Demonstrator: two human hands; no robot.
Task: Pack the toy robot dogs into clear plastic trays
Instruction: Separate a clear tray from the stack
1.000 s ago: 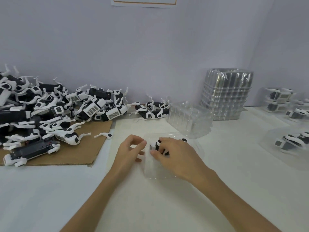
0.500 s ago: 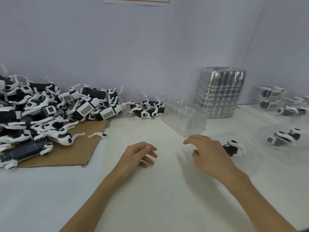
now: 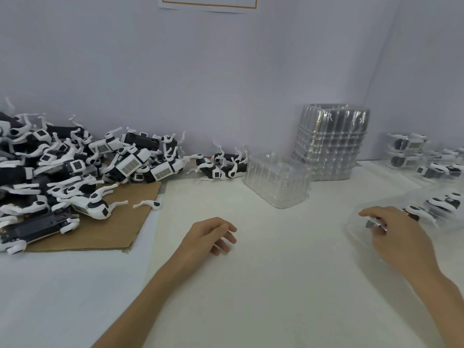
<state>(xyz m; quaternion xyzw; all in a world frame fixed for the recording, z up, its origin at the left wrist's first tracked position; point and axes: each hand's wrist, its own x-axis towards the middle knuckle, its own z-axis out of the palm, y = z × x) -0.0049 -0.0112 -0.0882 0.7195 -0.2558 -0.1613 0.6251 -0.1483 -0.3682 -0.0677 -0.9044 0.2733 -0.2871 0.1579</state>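
Hands (image 3: 211, 234) over white table (image 3: 276, 285), pale wall (image 3: 226, 71).

A flat sheet of brown cardboard (image 3: 95, 229) lay on the white table (image 3: 62, 297) at about 9 o'clock, its near corner ragged. A cream-coloured sheet (image 3: 276, 285) covered the table from the centre towards 6 o'clock, one edge just beside the cardboard. On the pale wall (image 3: 175, 71) at 12 o'clock hung a white paper (image 3: 208, 3) with an orange border, cut off by the frame.

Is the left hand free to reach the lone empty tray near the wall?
Probably yes: the left hand holds nothing, and only bare white table lies between it and the empty clear plastic tray.
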